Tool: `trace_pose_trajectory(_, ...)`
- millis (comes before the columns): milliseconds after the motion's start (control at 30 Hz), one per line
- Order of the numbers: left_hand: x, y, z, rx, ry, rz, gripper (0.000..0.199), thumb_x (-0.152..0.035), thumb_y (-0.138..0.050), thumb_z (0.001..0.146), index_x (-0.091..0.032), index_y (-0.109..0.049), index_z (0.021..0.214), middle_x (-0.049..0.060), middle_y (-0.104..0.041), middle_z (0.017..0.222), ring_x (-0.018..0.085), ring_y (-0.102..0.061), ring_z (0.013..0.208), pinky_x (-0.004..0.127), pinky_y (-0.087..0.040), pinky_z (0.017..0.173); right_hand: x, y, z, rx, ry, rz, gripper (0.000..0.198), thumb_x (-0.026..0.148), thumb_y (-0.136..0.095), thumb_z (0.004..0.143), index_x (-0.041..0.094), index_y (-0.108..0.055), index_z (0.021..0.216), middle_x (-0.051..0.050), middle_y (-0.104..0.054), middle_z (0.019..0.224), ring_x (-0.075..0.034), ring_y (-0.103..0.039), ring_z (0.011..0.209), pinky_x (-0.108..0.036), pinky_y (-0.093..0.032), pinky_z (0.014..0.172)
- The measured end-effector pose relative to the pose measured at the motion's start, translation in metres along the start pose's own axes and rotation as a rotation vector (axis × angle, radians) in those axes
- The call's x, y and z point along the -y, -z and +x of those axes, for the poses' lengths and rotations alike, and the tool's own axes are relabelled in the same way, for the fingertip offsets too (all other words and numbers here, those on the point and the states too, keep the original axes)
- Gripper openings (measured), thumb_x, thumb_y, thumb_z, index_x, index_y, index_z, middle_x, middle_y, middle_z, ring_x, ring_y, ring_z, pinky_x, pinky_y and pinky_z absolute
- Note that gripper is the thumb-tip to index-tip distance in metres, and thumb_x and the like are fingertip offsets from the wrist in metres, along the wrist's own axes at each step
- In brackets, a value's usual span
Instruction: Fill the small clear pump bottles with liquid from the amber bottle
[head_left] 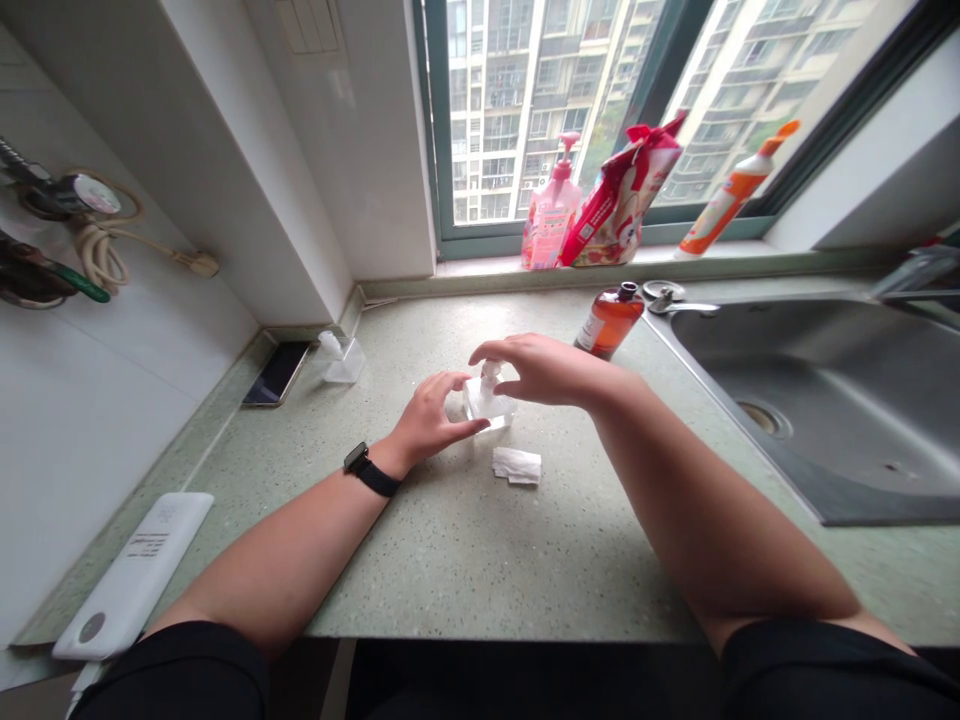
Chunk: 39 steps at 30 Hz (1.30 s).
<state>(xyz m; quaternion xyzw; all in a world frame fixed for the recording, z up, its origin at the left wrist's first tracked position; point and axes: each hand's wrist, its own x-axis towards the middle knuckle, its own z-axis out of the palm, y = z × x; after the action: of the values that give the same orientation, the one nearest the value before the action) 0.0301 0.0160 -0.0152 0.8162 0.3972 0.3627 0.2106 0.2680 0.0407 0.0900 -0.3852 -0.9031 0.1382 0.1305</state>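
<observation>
A small clear square bottle (487, 405) stands on the speckled green counter in front of me. My left hand (437, 415) grips its body from the left, thumb along the near side. From the right, my right hand (536, 370) has thumb and fingers around the bottle's top fitting (490, 375), which they partly hide. A folded white tissue (517, 466) lies just nearer to me than the bottle. Behind my right hand stands an open amber bottle (609, 322) with a white label.
Another small clear bottle (343, 362) with a white top stands beside a phone (276, 374) at the left. A white power bank (135, 575) lies near the left edge. The steel sink (825, 400) is at right. A pink pump bottle (552, 220), red pouch and orange bottle line the sill.
</observation>
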Motion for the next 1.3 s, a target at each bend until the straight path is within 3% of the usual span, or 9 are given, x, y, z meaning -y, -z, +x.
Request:
trace_pose_trajectory(167, 0.002, -0.001, 0.0, -0.018, -0.019, 0.026, 0.06, -0.058, -0.086, 0.085, -0.024, -0.065, 0.129, 0.01, -0.073, 0.127, 0.033, -0.069, 0.123, 0.052, -0.052, 0.112, 0.004, 0.0, 0.003, 0.02, -0.071, -0.06, 0.044, 0.033, -0.08, 0.089, 0.023, -0.073, 0.13, -0.009, -0.082, 0.108, -0.027, -0.075, 0.098, -0.037, -0.053, 0.083)
trace_pose_trajectory(267, 0.001, -0.001, 0.0, -0.016, -0.016, 0.024, 0.06, -0.057, -0.087, 0.085, -0.024, -0.065, 0.13, 0.01, -0.073, 0.127, 0.032, -0.069, 0.123, 0.052, -0.053, 0.112, 0.002, -0.001, 0.001, 0.019, -0.093, -0.013, 0.065, 0.039, -0.087, 0.082, 0.025, -0.067, 0.142, -0.01, -0.08, 0.12, -0.031, -0.074, 0.112, -0.041, -0.056, 0.093)
trace_pose_trajectory(400, 0.0, 0.0, 0.0, -0.009, -0.009, 0.008, 0.059, -0.055, -0.087, 0.085, -0.024, -0.064, 0.13, 0.01, -0.073, 0.126, 0.032, -0.069, 0.122, 0.052, -0.053, 0.111, -0.006, -0.002, -0.004, 0.025, -0.054, 0.136, 0.091, 0.03, -0.09, 0.077, 0.03, -0.052, 0.16, -0.01, -0.076, 0.136, -0.031, -0.071, 0.126, -0.042, -0.055, 0.105)
trace_pose_trajectory(667, 0.0, 0.001, 0.002, 0.006, 0.005, 0.019, 0.059, -0.055, -0.087, 0.085, -0.022, -0.064, 0.129, 0.009, -0.072, 0.12, 0.031, -0.07, 0.116, 0.05, -0.054, 0.106, -0.019, 0.015, -0.009, 0.102, -0.082, 0.175, 0.079, 0.019, -0.078, 0.082, 0.029, -0.055, 0.158, -0.005, -0.082, 0.119, -0.026, -0.076, 0.111, -0.038, -0.057, 0.099)
trace_pose_trajectory(867, 0.001, 0.001, 0.002, 0.009, 0.005, 0.013, 0.06, -0.053, -0.088, 0.085, -0.022, -0.064, 0.13, 0.01, -0.072, 0.122, 0.031, -0.069, 0.118, 0.051, -0.053, 0.107, -0.019, 0.011, -0.007, 0.089, -0.099, 0.251, 0.086, 0.012, -0.072, 0.081, 0.03, -0.049, 0.162, -0.007, -0.076, 0.14, -0.027, -0.072, 0.126, -0.04, -0.056, 0.108)
trace_pose_trajectory(1100, 0.001, 0.0, 0.002, 0.007, 0.013, 0.009, 0.059, -0.053, -0.089, 0.084, -0.023, -0.064, 0.129, 0.009, -0.072, 0.12, 0.031, -0.07, 0.115, 0.051, -0.054, 0.106, -0.027, 0.014, -0.006, 0.13, -0.149, 0.299, 0.081, 0.007, -0.063, 0.082, 0.028, -0.052, 0.159, -0.006, -0.082, 0.122, -0.025, -0.076, 0.115, -0.038, -0.058, 0.102)
trace_pose_trajectory(1300, 0.0, 0.001, 0.002, 0.01, 0.007, -0.003, 0.058, -0.052, -0.088, 0.085, -0.023, -0.065, 0.129, 0.009, -0.072, 0.121, 0.03, -0.07, 0.116, 0.05, -0.054, 0.107, -0.025, 0.007, -0.004, 0.099, -0.11, 0.341, 0.082, 0.003, -0.06, 0.081, 0.031, -0.052, 0.158, -0.006, -0.077, 0.139, -0.024, -0.072, 0.128, -0.037, -0.057, 0.107)
